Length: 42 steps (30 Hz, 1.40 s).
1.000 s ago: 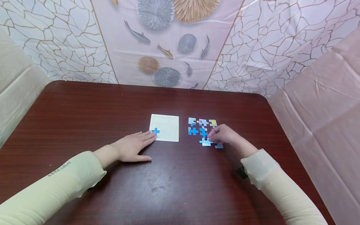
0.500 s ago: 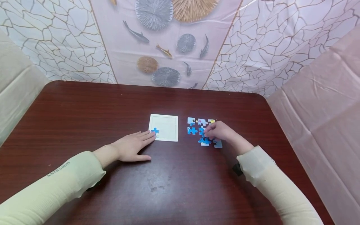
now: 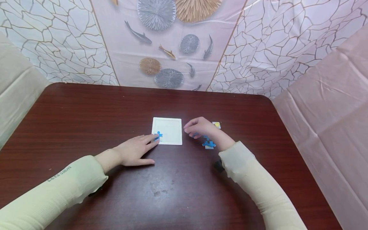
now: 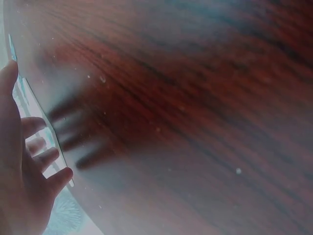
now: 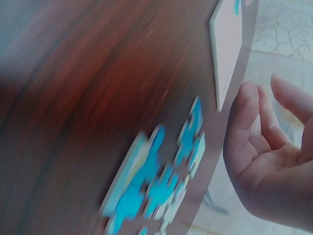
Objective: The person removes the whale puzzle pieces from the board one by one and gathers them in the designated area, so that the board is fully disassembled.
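My left hand lies flat with fingers straight, its fingertips on the lower left corner of a white square puzzle tray. Beneath those fingertips is a blue jigsaw piece, partly covered. My right hand hovers just right of the tray, above the loose pieces. In the right wrist view its fingers are loosely bent, thumb apart, and no piece shows between them. Below lie a blue puzzle piece and a piece with a yellow sun. Other loose pieces are hidden under the right hand and forearm in the head view.
A dark reddish wooden table extends around the tray. A patterned cloth with fish and round motifs hangs behind its far edge. Pale fabric walls stand on both sides. In the right wrist view several blue pieces lie close together.
My right hand has moved left from the front of the loose pieces to beside the tray, now covering other pieces. The left hand has stayed on the tray corner.
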{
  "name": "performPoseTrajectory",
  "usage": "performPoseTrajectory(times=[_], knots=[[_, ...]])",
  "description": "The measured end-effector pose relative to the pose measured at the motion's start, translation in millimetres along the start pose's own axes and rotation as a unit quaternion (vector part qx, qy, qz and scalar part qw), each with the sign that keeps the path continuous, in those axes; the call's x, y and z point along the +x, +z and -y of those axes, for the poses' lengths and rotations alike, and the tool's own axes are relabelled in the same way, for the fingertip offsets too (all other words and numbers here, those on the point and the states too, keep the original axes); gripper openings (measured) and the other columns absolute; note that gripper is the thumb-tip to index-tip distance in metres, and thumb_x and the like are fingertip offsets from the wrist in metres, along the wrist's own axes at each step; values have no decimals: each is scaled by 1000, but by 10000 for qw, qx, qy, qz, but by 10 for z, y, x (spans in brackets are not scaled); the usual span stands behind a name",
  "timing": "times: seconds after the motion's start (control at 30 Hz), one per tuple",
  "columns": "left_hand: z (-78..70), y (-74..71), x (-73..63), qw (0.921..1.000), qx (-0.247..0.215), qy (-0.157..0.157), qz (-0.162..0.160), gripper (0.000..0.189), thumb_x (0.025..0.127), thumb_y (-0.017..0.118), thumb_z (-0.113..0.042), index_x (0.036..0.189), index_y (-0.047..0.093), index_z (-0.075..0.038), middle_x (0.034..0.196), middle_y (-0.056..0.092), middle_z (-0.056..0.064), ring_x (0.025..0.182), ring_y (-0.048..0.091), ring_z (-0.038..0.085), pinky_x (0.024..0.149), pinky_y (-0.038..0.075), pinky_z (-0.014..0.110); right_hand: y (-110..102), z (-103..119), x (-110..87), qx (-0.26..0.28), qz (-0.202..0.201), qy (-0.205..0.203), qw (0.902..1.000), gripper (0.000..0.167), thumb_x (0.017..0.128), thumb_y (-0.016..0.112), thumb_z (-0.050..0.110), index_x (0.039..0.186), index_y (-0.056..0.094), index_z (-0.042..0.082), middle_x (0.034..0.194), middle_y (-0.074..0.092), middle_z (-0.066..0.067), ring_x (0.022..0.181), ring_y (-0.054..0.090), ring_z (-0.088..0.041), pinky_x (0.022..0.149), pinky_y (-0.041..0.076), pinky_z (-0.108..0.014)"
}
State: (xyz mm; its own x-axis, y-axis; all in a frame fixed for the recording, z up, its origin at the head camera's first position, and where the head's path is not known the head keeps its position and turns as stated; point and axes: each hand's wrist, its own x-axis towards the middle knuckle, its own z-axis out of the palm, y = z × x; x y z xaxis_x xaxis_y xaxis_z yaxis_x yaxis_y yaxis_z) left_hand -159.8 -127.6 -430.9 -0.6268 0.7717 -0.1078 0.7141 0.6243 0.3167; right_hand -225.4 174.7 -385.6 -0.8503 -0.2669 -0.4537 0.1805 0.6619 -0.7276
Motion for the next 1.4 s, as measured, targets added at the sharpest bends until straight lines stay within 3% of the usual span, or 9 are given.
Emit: performPoseTrajectory(times=[0.13, 0.3, 0.53, 0.73, 1.03, 1.4], knots=[[6, 16, 5, 10000, 51, 32, -59, 75, 110, 69, -44, 163, 52, 6, 172, 48, 28, 158, 51, 48, 131, 43, 63, 151, 128, 87, 311, 63, 63, 9995, 33, 107, 70, 10, 135, 74, -9, 111, 82, -15, 87, 73, -12, 73, 61, -21], [16, 23, -9, 9999, -9, 87, -78, 77, 109, 70, -45, 163, 51, 7, 172, 47, 29, 159, 49, 50, 131, 42, 63, 320, 237, 168, 645, 146, 95, 9978, 34, 108, 67, 9, 137, 72, -8, 128, 81, -25, 108, 81, -27, 81, 66, -26], [35, -19, -83, 10000, -73, 21, -11, 83, 109, 69, -48, 168, 45, 5, 179, 39, 28, 165, 39, 53, 134, 35, 68, 501, 304, 242, 1160, 211, 71, 9930, 32, 109, 63, 5, 135, 70, -11, 123, 81, -27, 91, 77, -17, 73, 64, -24], [71, 2, -121, 9999, 30, -56, 104, 86, 108, 68, -52, 168, 45, 5, 179, 40, 27, 166, 38, 52, 134, 35, 69, 570, 323, 277, 1124, 236, 174, 9932, 34, 111, 62, 8, 138, 70, -10, 140, 75, -31, 101, 80, -25, 79, 67, -26], [77, -20, -118, 9996, 15, -140, 232, 88, 108, 67, -53, 168, 44, 5, 178, 40, 28, 166, 39, 51, 134, 35, 68, 661, 364, 305, 1145, 301, 136, 9929, 36, 112, 61, 9, 140, 69, -11, 138, 76, -31, 113, 80, -33, 89, 70, -30], [68, -47, -120, 9995, 37, -167, 279, 89, 108, 68, -55, 169, 44, 5, 179, 39, 27, 165, 40, 51, 134, 35, 68, 750, 423, 328, 1149, 65, 208, 9931, 33, 108, 68, 1, 138, 72, -12, 121, 79, -27, 76, 72, -11, 92, 70, -35]])
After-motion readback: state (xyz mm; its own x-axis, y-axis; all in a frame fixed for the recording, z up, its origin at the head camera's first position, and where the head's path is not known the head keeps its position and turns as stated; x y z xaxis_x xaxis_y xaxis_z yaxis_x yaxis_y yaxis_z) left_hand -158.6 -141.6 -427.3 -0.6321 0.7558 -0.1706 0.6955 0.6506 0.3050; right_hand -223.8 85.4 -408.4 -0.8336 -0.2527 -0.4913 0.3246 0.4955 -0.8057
